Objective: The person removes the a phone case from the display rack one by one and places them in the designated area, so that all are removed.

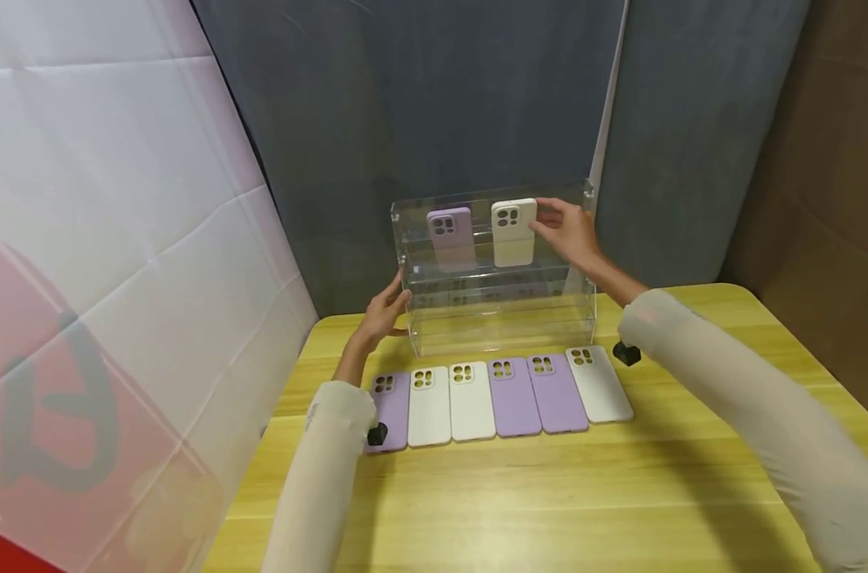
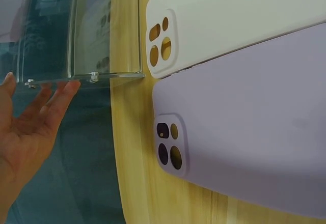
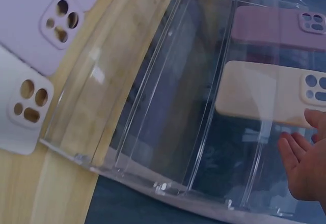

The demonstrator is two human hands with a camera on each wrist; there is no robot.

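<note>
A clear acrylic display stand [image 1: 498,338] with stepped shelves stands on the table. In it, a white phone case [image 1: 514,243] leans upright to the right of a purple phone case [image 1: 453,243]. My right hand [image 1: 568,232] pinches the white case by its upper right edge, thumb in front; the right wrist view shows the thumb [image 3: 315,118] at that edge and some other fingers spread below it. My left hand [image 1: 381,316] touches the stand's left side; its fairly straight fingers [image 2: 61,99] meet the side panel in the left wrist view.
In front of the stand, several purple and white phone cases lie side by side, from a purple one [image 1: 398,410] at left to a white one [image 1: 600,390] at right. The wooden table [image 1: 476,501] borders a white printed cloth [image 1: 118,159] and a grey curtain [image 1: 405,103].
</note>
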